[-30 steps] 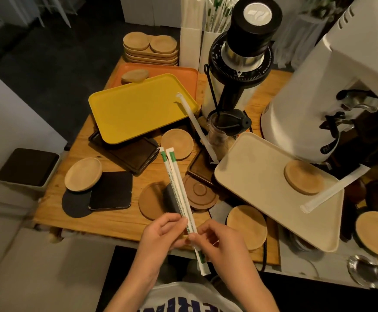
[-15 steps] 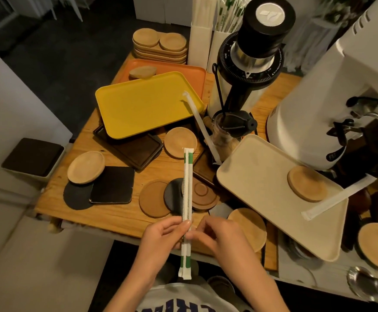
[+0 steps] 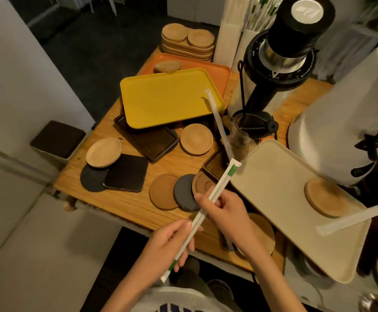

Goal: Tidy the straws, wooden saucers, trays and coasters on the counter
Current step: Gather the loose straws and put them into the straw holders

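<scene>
Since half a second ago the wrapped straws (image 3: 208, 207) are tilting from upright to a slant, upper end swinging rightward over the beige tray (image 3: 280, 212)'s near corner. The left hand (image 3: 170, 246) is pinching their lower part, the right hand (image 3: 224, 212) gripping higher up, now farther apart along the wrappers. Just beyond the right fingers (image 3: 200, 198) a grey coaster (image 3: 184, 191) is overlapping a brown coaster (image 3: 163, 192). Left of the left fingers, bare counter (image 3: 120, 199) is running to its near edge.
</scene>
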